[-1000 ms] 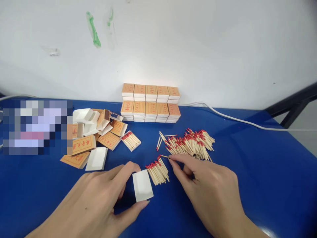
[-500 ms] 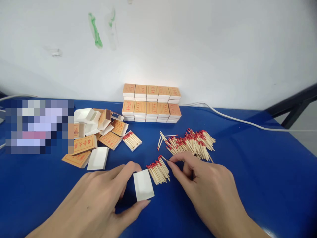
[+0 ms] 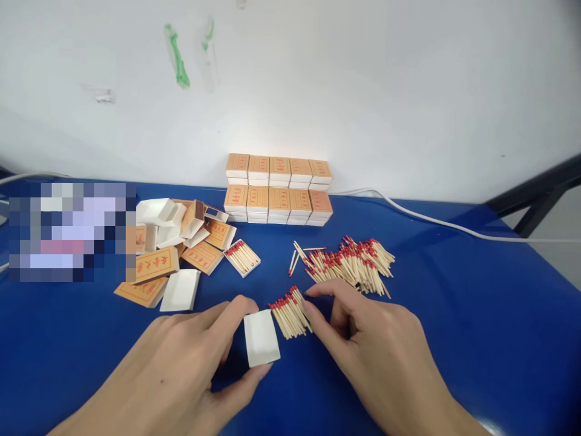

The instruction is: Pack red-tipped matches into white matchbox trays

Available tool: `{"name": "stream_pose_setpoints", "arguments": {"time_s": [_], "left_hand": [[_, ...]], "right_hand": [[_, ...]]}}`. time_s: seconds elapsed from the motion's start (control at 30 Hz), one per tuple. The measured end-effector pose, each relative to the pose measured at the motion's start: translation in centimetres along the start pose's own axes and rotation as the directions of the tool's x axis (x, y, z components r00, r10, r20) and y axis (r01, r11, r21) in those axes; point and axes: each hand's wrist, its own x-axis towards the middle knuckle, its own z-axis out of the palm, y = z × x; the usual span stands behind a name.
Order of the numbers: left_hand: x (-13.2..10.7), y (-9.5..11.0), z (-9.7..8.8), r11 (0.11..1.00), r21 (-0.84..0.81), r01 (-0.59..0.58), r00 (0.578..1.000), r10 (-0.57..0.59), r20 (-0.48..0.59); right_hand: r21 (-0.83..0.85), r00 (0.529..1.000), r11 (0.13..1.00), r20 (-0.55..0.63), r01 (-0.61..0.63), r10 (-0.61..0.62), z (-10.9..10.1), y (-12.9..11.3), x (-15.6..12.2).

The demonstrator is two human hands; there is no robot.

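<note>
My left hand (image 3: 181, 369) grips a small white box tray (image 3: 260, 338) between forefinger and thumb on the blue table (image 3: 476, 315). Just right of it lies a small bundle of red-tipped matches (image 3: 290, 312). My right hand (image 3: 381, 357) rests beside this bundle, its thumb and forefinger tips touching the bundle's right side, the other fingers curled. Behind my right hand spreads a larger heap of loose matches (image 3: 351, 263).
Two rows of stacked orange matchboxes (image 3: 278, 189) stand against the white wall. At the left lies a jumble of orange sleeves and white trays (image 3: 175, 242), with one filled open tray (image 3: 242, 257). A white cable (image 3: 431, 219) runs along the back right.
My right hand has drawn back from the large heap toward the small bundle, bringing a match to it. The left hand and tray have stayed in place.
</note>
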Motion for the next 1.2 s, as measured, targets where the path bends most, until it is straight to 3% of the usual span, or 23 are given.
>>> {"name": "stream_pose_setpoints", "arguments": {"time_s": [0.23,0.9,1.2], "left_hand": [[0.0,0.2,0.2,0.998,-0.047,0.043,0.999,-0.043,-0.001],[-1.1,-0.4,0.6,0.996,-0.022,0.092,0.996,-0.092,-0.022],[-1.1,-0.7,0.8,0.996,-0.039,0.081,0.997,-0.081,-0.004]], "right_hand": [[0.107,0.998,0.992,-0.002,-0.07,0.07,-0.2,-0.2,0.1],[0.119,0.969,0.975,0.185,-0.186,0.162,-0.1,0.0,0.5],[0.153,0.964,0.972,0.225,-0.18,0.143,-0.1,0.8,-0.1]]}}
